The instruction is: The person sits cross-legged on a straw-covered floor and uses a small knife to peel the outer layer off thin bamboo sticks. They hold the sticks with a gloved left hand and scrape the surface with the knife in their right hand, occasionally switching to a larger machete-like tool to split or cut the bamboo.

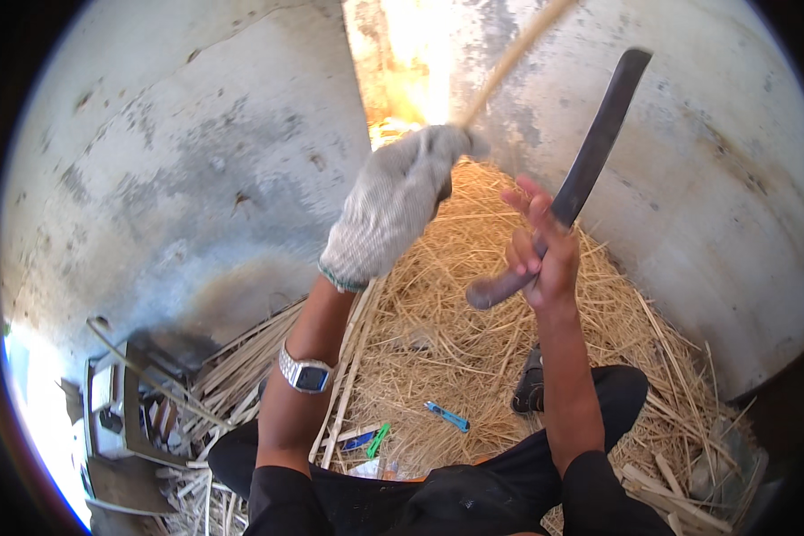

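My left hand (389, 201), in a whitish knitted glove, is closed around a pale bamboo strip (509, 64). The strip rises from the glove toward the top right and is blurred. To the right, my bare right hand (549, 246) grips a machete (603, 134) near the base of its handle. Its long dark blade points up and away to the right, and the handle's curved end juts out toward the lower left. A couple of that hand's fingers are loosened from the grip. Blade and strip are apart.
Straw-like shavings (456, 348) cover the floor. A blue cutter knife (447, 416) and a green one (378, 440) lie between my legs. Split bamboo strips (250, 366) are piled at left beside a grey metal frame (107, 406). Stained grey walls (188, 161) stand on both sides.
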The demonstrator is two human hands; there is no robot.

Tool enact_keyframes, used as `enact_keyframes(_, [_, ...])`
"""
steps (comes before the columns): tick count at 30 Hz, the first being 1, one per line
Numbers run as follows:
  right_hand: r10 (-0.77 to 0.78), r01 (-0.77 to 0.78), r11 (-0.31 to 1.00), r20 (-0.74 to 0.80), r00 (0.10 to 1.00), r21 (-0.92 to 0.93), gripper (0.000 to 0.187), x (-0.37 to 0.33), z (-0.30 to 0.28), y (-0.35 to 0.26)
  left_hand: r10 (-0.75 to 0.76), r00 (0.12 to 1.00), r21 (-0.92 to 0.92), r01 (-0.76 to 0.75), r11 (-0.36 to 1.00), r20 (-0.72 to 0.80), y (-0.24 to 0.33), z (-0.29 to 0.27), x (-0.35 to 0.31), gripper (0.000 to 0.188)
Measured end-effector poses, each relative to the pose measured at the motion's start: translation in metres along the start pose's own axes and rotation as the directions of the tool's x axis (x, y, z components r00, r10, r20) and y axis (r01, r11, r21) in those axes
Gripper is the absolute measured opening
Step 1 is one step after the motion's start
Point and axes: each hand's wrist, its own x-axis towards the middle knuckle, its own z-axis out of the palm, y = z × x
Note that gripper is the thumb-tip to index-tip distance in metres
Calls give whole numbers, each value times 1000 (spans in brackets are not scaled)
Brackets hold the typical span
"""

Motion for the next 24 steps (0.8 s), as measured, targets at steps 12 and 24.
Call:
enact_keyframes(12, [-188,256,932,-260,947,257,24,4,-44,-43,643,766,557,-545,626,27,-32,63,-95,28])
enact_keyframes(24, [350,-191,882,-325,879,431,33,-2,-94,26,15,933,-338,-145,930,-359,-58,-25,-132,52])
